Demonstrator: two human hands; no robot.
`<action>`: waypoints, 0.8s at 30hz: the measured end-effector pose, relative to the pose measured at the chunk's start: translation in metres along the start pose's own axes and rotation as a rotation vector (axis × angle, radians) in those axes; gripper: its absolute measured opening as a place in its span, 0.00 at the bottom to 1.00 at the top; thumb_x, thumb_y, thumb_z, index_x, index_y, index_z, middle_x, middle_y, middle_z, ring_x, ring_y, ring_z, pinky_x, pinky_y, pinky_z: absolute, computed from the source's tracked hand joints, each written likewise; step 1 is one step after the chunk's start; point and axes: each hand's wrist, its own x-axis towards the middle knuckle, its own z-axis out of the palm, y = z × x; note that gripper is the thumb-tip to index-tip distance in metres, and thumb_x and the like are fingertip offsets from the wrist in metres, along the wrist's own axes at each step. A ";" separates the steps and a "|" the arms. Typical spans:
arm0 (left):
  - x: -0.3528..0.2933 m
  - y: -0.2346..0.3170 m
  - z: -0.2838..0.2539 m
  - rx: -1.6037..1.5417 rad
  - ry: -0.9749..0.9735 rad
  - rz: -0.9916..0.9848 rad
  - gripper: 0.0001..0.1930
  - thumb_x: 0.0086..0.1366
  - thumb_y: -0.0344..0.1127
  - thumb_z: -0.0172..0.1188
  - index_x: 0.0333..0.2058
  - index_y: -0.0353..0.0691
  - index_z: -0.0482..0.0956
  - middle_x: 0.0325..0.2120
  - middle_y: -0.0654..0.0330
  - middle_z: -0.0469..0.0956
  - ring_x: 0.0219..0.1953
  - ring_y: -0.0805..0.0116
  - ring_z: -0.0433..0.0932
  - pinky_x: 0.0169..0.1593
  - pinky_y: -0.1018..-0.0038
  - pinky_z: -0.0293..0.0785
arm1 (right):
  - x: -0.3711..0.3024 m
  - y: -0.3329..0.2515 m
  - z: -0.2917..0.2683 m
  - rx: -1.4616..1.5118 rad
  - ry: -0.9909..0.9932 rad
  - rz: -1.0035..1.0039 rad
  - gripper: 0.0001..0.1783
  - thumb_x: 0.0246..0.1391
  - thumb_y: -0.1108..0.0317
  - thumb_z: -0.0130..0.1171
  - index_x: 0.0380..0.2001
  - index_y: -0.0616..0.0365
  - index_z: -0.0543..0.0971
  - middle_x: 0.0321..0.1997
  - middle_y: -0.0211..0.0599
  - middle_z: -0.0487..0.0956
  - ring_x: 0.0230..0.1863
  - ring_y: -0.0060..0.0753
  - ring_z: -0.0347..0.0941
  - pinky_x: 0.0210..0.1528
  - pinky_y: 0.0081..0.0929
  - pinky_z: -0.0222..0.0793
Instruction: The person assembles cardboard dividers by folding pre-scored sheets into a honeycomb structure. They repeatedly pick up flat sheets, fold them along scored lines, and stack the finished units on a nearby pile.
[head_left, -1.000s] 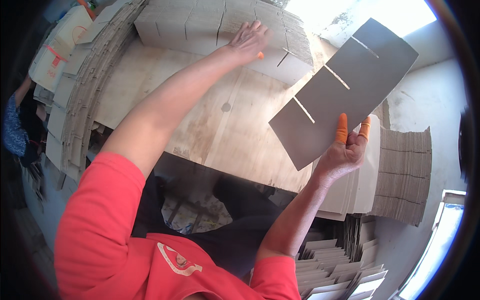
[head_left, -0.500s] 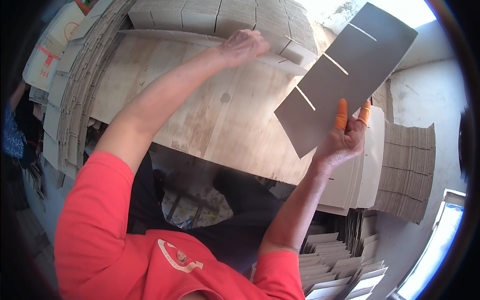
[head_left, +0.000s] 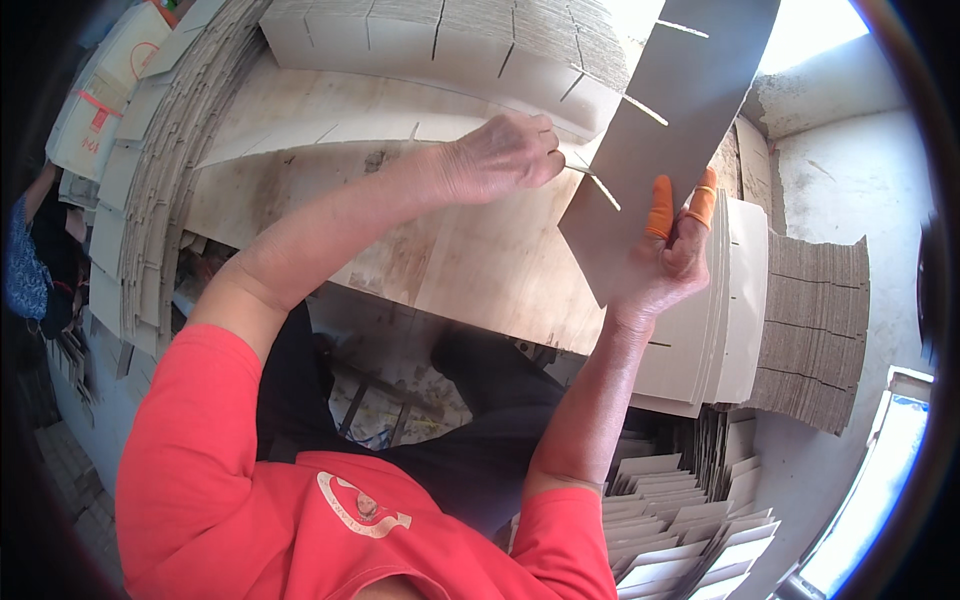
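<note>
Two hands work above a pale wooden table, its middle partly covered by your left forearm. Your red shirt fills the lower left and is cut off by the bottom edge. Along the table's far side stands a long stack of slit grey board, its top running out of view. A tall pile of board edges leans at the left, blurred toward the rim. At the right are pale sheets, partly behind your right forearm, and a brown pile.

Your right hand is clamped on the lower right edge of a slotted panel, raised and tilted at the table's right; its upper end is cut off and your thumb is hard to make out. Your left hand is curled shut on a pale strip stretching leftward in front of the stack; the hand covers part of it, and its fingertips are hidden.

A white package at the far left bears red print. Your shirt carries a small badge with lettering. Orange sleeves cover two right fingers.
</note>
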 end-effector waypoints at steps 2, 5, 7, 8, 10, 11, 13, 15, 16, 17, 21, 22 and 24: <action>0.001 0.008 -0.004 -0.027 0.048 0.013 0.05 0.42 0.28 0.57 0.20 0.38 0.71 0.21 0.61 0.69 0.28 0.67 0.70 0.29 0.73 0.72 | -0.001 0.001 0.002 0.049 -0.009 -0.017 0.24 0.53 0.83 0.58 0.55 0.66 0.69 0.52 0.44 0.77 0.45 0.28 0.78 0.43 0.21 0.76; 0.007 0.024 -0.015 -0.068 0.101 0.032 0.05 0.41 0.28 0.58 0.20 0.37 0.71 0.20 0.62 0.69 0.26 0.68 0.70 0.28 0.73 0.72 | -0.003 -0.001 0.004 0.012 -0.071 -0.062 0.27 0.52 0.82 0.58 0.57 0.64 0.68 0.48 0.42 0.78 0.43 0.31 0.78 0.40 0.23 0.76; 0.009 0.034 -0.018 -0.083 0.128 0.032 0.05 0.41 0.28 0.58 0.20 0.37 0.71 0.20 0.62 0.69 0.26 0.68 0.70 0.27 0.74 0.71 | -0.002 -0.006 0.004 -0.106 -0.106 -0.089 0.29 0.51 0.81 0.59 0.58 0.60 0.68 0.45 0.41 0.78 0.41 0.33 0.77 0.38 0.25 0.75; 0.010 0.038 -0.019 -0.089 0.139 0.027 0.05 0.41 0.28 0.58 0.20 0.37 0.71 0.20 0.62 0.69 0.26 0.69 0.70 0.26 0.74 0.71 | -0.001 -0.009 0.003 -0.167 -0.138 -0.093 0.31 0.50 0.80 0.59 0.59 0.59 0.67 0.44 0.41 0.78 0.40 0.34 0.77 0.37 0.26 0.75; 0.009 0.039 -0.020 -0.078 0.148 0.007 0.06 0.41 0.28 0.58 0.20 0.37 0.71 0.20 0.62 0.68 0.26 0.69 0.70 0.25 0.74 0.71 | 0.003 -0.021 -0.003 -0.285 -0.262 -0.061 0.33 0.49 0.79 0.60 0.60 0.55 0.67 0.42 0.40 0.78 0.37 0.36 0.76 0.35 0.29 0.74; 0.008 0.038 -0.021 -0.067 0.147 -0.003 0.06 0.41 0.28 0.58 0.20 0.37 0.71 0.20 0.62 0.68 0.26 0.69 0.70 0.25 0.74 0.71 | 0.002 -0.025 -0.007 -0.306 -0.271 -0.053 0.33 0.50 0.78 0.60 0.60 0.53 0.67 0.41 0.39 0.77 0.36 0.37 0.76 0.35 0.30 0.74; 0.007 0.035 -0.024 -0.055 0.142 -0.024 0.06 0.41 0.27 0.58 0.20 0.37 0.71 0.19 0.62 0.67 0.26 0.68 0.69 0.24 0.75 0.71 | 0.002 -0.031 -0.013 -0.351 -0.287 -0.041 0.31 0.51 0.77 0.59 0.60 0.51 0.67 0.40 0.38 0.77 0.35 0.38 0.76 0.34 0.32 0.73; 0.007 0.032 -0.026 -0.058 0.129 -0.043 0.06 0.40 0.27 0.58 0.21 0.37 0.70 0.19 0.62 0.67 0.25 0.68 0.69 0.24 0.74 0.70 | -0.003 -0.026 -0.015 -0.361 -0.337 -0.124 0.32 0.53 0.76 0.57 0.62 0.52 0.64 0.40 0.40 0.77 0.33 0.41 0.76 0.32 0.33 0.73; 0.007 0.032 -0.027 -0.065 0.141 -0.045 0.06 0.40 0.26 0.57 0.21 0.37 0.70 0.19 0.62 0.67 0.25 0.68 0.68 0.23 0.74 0.70 | -0.007 -0.023 -0.015 -0.368 -0.362 -0.165 0.32 0.54 0.75 0.56 0.63 0.52 0.62 0.40 0.41 0.77 0.32 0.42 0.76 0.32 0.34 0.73; 0.007 0.033 -0.028 -0.072 0.153 -0.048 0.06 0.41 0.26 0.57 0.21 0.37 0.70 0.19 0.62 0.66 0.24 0.68 0.68 0.23 0.74 0.69 | -0.011 -0.022 -0.012 -0.361 -0.403 -0.096 0.33 0.54 0.75 0.55 0.64 0.52 0.60 0.40 0.42 0.77 0.32 0.44 0.76 0.31 0.35 0.73; 0.002 0.040 -0.029 -0.154 0.215 -0.041 0.07 0.40 0.25 0.57 0.20 0.37 0.68 0.19 0.61 0.65 0.22 0.68 0.66 0.22 0.72 0.67 | -0.027 -0.012 0.004 -0.280 -0.465 0.049 0.37 0.56 0.77 0.51 0.67 0.53 0.51 0.42 0.47 0.76 0.30 0.48 0.76 0.30 0.36 0.72; -0.002 0.042 -0.031 -0.185 0.160 -0.101 0.08 0.46 0.31 0.62 0.19 0.38 0.71 0.19 0.61 0.71 0.28 0.66 0.73 0.26 0.71 0.73 | -0.030 -0.012 0.005 -0.258 -0.438 0.054 0.37 0.56 0.77 0.50 0.67 0.54 0.51 0.42 0.48 0.76 0.30 0.47 0.77 0.30 0.36 0.72; -0.002 0.039 -0.039 -0.478 0.081 -0.279 0.10 0.48 0.32 0.65 0.23 0.35 0.72 0.22 0.59 0.71 0.28 0.63 0.73 0.27 0.70 0.72 | -0.032 -0.018 0.004 -0.223 -0.454 0.131 0.35 0.57 0.79 0.48 0.67 0.56 0.51 0.47 0.50 0.76 0.35 0.44 0.77 0.35 0.32 0.73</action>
